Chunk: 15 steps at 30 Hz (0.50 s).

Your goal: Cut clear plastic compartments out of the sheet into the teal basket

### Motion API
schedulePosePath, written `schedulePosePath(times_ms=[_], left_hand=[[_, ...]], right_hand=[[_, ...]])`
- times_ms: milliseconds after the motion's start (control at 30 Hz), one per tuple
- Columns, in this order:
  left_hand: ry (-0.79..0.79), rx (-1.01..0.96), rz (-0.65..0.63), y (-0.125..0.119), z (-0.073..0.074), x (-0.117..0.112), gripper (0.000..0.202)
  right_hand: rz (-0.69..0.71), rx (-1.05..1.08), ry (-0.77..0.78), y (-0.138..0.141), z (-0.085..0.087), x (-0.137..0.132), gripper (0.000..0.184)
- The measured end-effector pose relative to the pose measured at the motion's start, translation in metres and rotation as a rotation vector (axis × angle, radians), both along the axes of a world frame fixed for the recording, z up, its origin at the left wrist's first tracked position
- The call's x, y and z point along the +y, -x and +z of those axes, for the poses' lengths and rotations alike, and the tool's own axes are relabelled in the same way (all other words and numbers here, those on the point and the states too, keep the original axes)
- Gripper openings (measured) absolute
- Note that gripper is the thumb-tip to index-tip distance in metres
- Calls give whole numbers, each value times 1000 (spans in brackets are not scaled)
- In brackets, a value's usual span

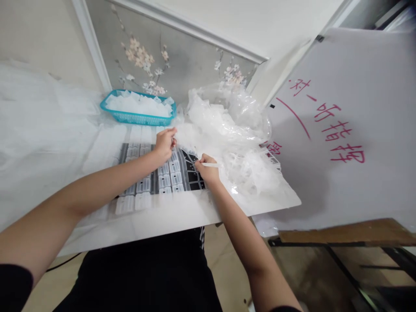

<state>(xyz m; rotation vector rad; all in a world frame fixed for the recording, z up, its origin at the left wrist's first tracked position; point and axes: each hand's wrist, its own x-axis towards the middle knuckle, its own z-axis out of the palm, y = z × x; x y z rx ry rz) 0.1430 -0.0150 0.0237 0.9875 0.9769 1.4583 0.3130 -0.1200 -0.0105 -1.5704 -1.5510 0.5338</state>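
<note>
1. The black panel with pale dividing lines [192, 177] lies on the white tabletop [182, 210], just right of rows of translucent, rounded-rectangular plastic pieces [164, 180].
2. The right hand [209, 170] is over the panel's right side, fingers closed around a slim white stick [210, 164] that points rightward.
3. The left hand [165, 143] is above the rows' upper end, fingers curled with tips close to the thumb; whether they pinch anything, I cannot tell.
4. A smooth bare strip of tabletop runs between the rows and the front edge, leaving room nearest the body; two pieces protrude onto it at left.
5. To the right, a wispy white heap of plastic strips [248, 169] crowds the table toward its rounded corner.
6. Behind, a glossy, crinkled clear bag [256, 115] bulges beside a blue perforated plastic basket [139, 118], filled with small white pieces.
</note>
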Motion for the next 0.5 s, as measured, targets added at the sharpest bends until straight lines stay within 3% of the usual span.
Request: schedulePosePath(times_ms=[300, 500], left_hand=[[-19, -67, 14, -2, 5, 4, 24], [-62, -116, 218, 27, 21, 31, 26]], right_hand=[[-5, 66, 29, 7, 10, -6, 18], [-34, 22, -1, 7, 4, -8, 20]])
